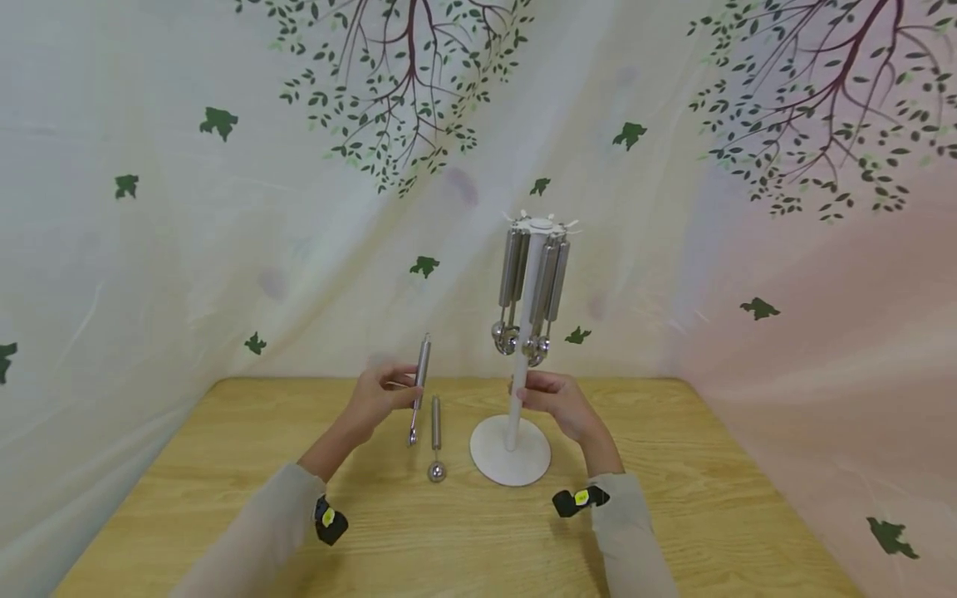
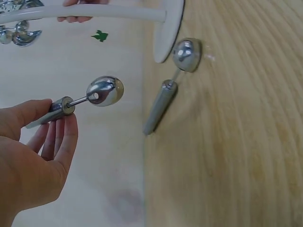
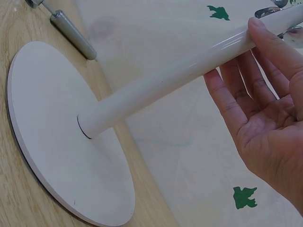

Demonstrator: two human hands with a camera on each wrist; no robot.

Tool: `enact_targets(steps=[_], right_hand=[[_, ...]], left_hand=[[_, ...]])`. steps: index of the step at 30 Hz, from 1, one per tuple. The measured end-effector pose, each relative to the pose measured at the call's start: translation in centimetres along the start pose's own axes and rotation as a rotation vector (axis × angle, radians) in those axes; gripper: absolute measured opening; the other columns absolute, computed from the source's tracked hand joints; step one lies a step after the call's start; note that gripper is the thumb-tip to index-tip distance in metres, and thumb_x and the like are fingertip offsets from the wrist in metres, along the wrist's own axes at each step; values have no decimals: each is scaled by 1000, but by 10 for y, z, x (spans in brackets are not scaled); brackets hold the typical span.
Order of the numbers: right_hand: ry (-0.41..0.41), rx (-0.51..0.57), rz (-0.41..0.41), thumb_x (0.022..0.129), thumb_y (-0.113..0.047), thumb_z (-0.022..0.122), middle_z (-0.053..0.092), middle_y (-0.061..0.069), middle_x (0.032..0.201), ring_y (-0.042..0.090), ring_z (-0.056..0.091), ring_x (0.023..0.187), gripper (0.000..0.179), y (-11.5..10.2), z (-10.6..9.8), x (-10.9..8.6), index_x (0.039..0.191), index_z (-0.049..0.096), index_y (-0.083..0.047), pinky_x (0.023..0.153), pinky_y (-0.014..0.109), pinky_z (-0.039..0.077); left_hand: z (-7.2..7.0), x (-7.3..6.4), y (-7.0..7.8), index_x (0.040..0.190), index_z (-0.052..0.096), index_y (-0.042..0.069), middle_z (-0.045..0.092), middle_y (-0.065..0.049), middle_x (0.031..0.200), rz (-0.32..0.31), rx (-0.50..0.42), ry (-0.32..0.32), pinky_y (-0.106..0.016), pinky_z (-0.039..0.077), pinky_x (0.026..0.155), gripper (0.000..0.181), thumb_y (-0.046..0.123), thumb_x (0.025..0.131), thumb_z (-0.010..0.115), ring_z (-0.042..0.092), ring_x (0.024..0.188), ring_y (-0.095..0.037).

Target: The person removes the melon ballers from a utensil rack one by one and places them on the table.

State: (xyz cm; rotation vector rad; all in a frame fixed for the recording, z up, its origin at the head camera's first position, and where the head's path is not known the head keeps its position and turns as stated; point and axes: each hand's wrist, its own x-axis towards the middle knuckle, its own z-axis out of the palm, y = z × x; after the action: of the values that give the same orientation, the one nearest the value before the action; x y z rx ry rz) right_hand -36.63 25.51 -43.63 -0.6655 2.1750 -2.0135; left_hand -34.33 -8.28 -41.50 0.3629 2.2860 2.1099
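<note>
Pale branch-printed curtain point(image 1: 336, 216) behind a wooden table point(image 1: 456, 540)

Cannot trace the white pole point(image 3: 175, 75) beyond two o'clock, right wrist view; nor hanging utensils point(image 2: 26, 35) beyond ten, left wrist.

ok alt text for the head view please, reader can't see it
A person's left hand holds a metal scoop, bowl end down, while the right hand grips the pole of a white stand hung with more metal utensils. A second scoop lies on the wooden table between the hands.
</note>
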Motion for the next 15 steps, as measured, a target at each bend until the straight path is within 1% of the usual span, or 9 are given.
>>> enact_targets(steps=[3,5,9,13,15], right_hand=[[-6,4,-5,95,-6,69,77,-6,107,11,72,104,45,-1,0,0,132,55,17,94,29,60],[-9,7,-7,95,-6,69,77,-8,106,11,72,104,44,-1,0,-1,131,56,17,94,29,60],[-13,14,-7,95,-6,70,77,-7,107,12,72,104,44,-2,0,-1,131,57,17,94,30,60],[-17,13,-4,95,-6,69,77,-6,107,12,72,105,44,-2,0,0,131,57,16,94,30,60],[-17,9,-2,95,-6,69,77,4,112,12,72,105,44,-2,0,0,131,57,16,95,30,60]], left_hand=[[-4,-3,-13,133,58,-12,66,-17,106,-50,25,9,-32,64,82,44,-3,91,71,72,87,-18],[-5,-5,-20,132,59,-12,67,-19,106,-68,50,14,-34,65,82,43,-3,91,71,71,86,-17],[-4,-8,-30,127,62,-12,70,-22,104,-93,84,31,-36,65,80,39,-5,90,72,68,83,-16],[-1,-9,-35,124,62,-14,69,-24,104,-127,102,47,-37,65,79,37,-7,89,71,68,82,-16],[0,-10,-37,123,63,-14,69,-25,105,-149,122,61,-35,65,77,36,-7,88,72,69,81,-16]])
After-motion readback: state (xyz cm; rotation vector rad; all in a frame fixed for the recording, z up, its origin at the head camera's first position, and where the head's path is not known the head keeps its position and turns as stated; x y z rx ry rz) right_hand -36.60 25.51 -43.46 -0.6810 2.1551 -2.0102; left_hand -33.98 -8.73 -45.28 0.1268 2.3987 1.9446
